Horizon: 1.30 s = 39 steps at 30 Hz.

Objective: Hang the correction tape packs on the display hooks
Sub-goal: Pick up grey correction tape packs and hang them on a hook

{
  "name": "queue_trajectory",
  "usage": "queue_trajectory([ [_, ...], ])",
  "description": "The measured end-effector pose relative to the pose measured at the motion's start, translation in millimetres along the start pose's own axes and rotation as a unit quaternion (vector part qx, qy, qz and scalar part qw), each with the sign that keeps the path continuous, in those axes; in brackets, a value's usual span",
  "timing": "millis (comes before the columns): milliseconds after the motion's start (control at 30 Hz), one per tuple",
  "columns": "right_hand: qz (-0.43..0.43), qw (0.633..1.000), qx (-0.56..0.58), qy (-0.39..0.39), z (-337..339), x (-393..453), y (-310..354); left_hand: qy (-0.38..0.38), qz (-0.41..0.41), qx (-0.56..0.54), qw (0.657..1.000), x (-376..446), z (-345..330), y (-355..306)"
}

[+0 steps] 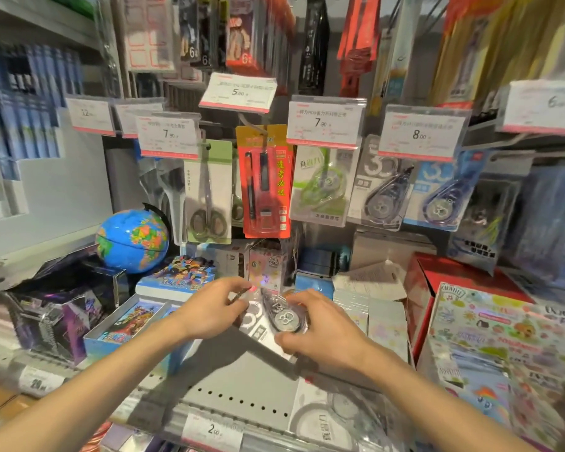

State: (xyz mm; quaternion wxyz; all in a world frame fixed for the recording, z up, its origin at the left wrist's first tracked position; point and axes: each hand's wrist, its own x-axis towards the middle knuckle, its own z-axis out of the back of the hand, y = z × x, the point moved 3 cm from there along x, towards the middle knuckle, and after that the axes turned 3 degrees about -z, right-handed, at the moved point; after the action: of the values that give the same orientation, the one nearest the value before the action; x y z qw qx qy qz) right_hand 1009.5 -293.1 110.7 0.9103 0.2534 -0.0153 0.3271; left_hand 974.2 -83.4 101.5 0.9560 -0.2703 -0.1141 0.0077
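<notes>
Currently mid-pickup: both hands are on one correction tape pack [276, 316], held low over the grey shelf [242, 383], just below the middle of my view. My left hand [211, 309] pinches the pack's top-left edge, at about 10 o'clock from the dispenser wheel; my right hand [320, 326] curls round its right side and lower corner, at 3 to 5 o'clock. The pack lies tilted, its clear blister facing up; the hang hole is hidden by my fingers and the blur, so I cannot tell which end carries it. More packs [336, 415] seem to lie loose on the shelf at 5 o'clock from my hands, near the front edge. The hooks are up at 1 o'clock: a green pack [322, 187] under the 7.90 tag [325, 123], then a grey pack [380, 190] that looks the same kind as mine, then a blue pack [441, 194] under the 8.00 tag [421, 133], at nearer 2 o'clock. My reading: the step is orienting the pack before the lift, nothing hung from this one yet. The next move calls for turning it upright, header uppermost, finding the hole, then raising it to the grey pack's hook and threading it past that price tag, which overhangs the hook tip. Risk is snagging the tag or knocking the hanging neighbours.
</notes>
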Motion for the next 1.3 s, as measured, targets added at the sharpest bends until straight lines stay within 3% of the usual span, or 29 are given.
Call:
queue_trajectory([
  [100, 0.005, 0.998, -0.008, -0.062, 30, -10, -6, -0.049, -0.041, -0.074, 0.995, 11, 9, -28],
  [300, 0.005, 0.986, -0.021, -0.165, 84, -40, -24, -0.120, -0.126, -0.114, 0.978, 31, 22, -103],
  [600, -0.028, 0.958, -0.024, -0.286, 136, -75, -56, -0.160, -0.267, -0.026, 0.950, 48, 26, -199],
  [833, -0.057, 0.945, 0.003, -0.322, 158, -84, -68, -0.229, -0.297, 0.032, 0.926, 43, 38, -215],
  [1033, -0.057, 0.927, 0.060, -0.367, 182, -85, -63, -0.343, -0.336, 0.061, 0.875, 34, 64, -222],
  [1300, -0.012, 0.905, 0.099, -0.414, 191, -101, -55, -0.395, -0.398, 0.150, 0.814, 29, 73, -233],
])
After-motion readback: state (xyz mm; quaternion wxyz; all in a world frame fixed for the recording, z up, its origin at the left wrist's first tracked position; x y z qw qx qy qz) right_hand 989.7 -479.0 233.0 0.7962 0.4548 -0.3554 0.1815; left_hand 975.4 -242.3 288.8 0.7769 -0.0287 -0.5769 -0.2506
